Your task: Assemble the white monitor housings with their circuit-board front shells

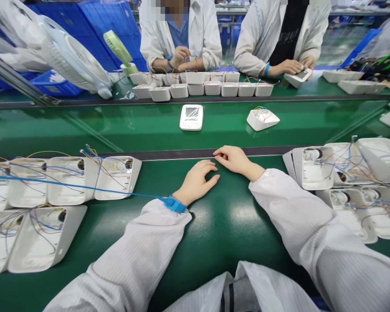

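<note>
My left hand (196, 182), with a blue strap around its wrist, rests near the far edge of the green table (214, 242), its thumb and fingers apart and nothing in it. Close by on the right, my right hand (235, 161) lies at the dark edge strip (169, 154), fingers loosely curled and spread, also holding nothing. Beyond the strip, a white device with a screen (191, 117) lies on the green belt (143, 125). Farther right on the belt is a white housing with wires (262, 119).
Open white housings with wires (65, 180) stand in rows at the left; more housings (315, 169) stand at the right. Across the belt, two people in white coats work behind another row of housings (178, 91). A blue cord (117, 192) stretches left from my wrist strap.
</note>
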`<state>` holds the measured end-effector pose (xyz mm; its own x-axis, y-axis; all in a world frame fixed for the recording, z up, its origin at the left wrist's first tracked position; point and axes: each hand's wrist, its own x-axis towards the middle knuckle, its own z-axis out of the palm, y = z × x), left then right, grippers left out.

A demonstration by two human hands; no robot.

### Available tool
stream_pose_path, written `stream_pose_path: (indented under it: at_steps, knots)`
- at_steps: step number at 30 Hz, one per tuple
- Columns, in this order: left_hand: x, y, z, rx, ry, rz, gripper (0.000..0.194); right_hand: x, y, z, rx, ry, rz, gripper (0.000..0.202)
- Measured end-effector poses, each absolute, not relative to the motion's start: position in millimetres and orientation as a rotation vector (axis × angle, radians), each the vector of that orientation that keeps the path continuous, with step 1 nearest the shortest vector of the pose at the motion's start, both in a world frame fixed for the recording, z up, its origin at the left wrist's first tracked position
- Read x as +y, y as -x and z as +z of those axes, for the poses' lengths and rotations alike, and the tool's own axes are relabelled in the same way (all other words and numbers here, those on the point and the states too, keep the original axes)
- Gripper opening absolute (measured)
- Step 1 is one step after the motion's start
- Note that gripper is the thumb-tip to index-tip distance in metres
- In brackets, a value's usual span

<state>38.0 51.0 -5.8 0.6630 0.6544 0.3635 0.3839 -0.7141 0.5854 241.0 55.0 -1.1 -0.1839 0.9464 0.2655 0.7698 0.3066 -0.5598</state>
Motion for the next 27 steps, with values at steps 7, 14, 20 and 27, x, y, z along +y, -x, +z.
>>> stream_pose_path:
  at_steps: [7,14,20,27]
  knots:
    - [51.8,-38.4,-8.7,0.815,-2.412,0.777,0.019,54.7,-240.5,-0.5,-2.007,1.523,0.404,0.017]
    - [51.5,-38.1,-8.4,0.813,-2.415,0.774,0.019,54.9,-240.7,-0.9,-2.014,1.511,0.407,0.018]
    - [50.6,-37.8,-6.8,0.815,-2.413,0.775,0.018,54.9,-240.6,-0.2,-2.015,1.521,0.398,0.019]
    - [50.8,-38.2,-6.3,0.811,-2.416,0.771,0.019,53.7,-240.0,1.6,-2.016,1.531,0.401,0.018]
